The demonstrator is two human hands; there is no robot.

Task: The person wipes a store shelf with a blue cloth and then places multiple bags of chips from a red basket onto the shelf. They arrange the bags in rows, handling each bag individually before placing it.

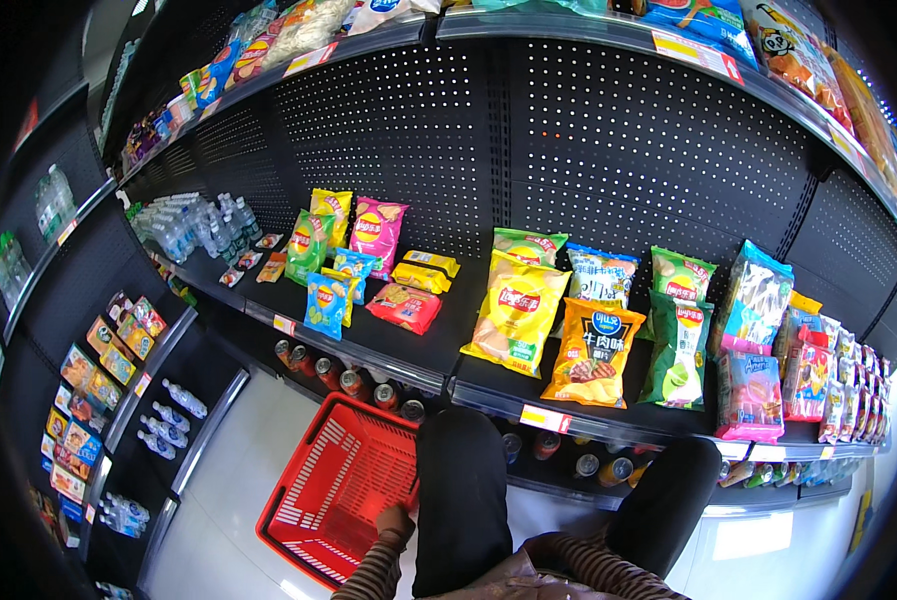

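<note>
My left hand is closed at the right side of a red plastic shopping basket, apparently on its handle or rim; the fingers are partly hidden. No goods show inside the basket, which is beside my left knee. The striped sleeve of my right arm crosses my lap, but the right hand is out of sight. Before me, a black shelf carries a yellow Lay's chip bag, an orange chip bag and a dark green Lay's bag.
Left along the shelf are small Lay's bags, a red snack pack and water bottles. Drink cans line the level below. Overhead juts an upper shelf edge. A side rack holds bottles and boxes.
</note>
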